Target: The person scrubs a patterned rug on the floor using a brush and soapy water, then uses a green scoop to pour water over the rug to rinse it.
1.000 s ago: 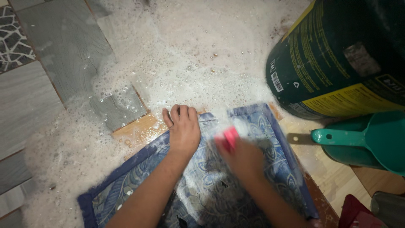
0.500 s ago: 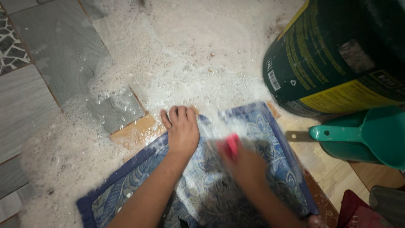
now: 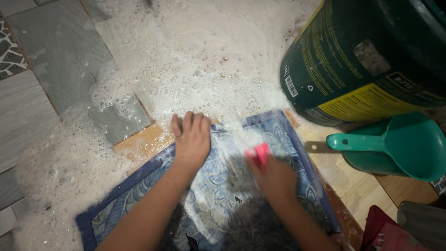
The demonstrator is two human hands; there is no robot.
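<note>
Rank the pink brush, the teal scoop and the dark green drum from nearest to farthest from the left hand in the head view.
1. Pink brush: just right of the left hand, on the blue patterned cloth.
2. Dark green drum: upper right.
3. Teal scoop: far right.

Dim light is falling from above, shining on the foam (image 3: pixel 204 60). The right hand (image 3: pixel 274 179) is blurring with motion.
</note>
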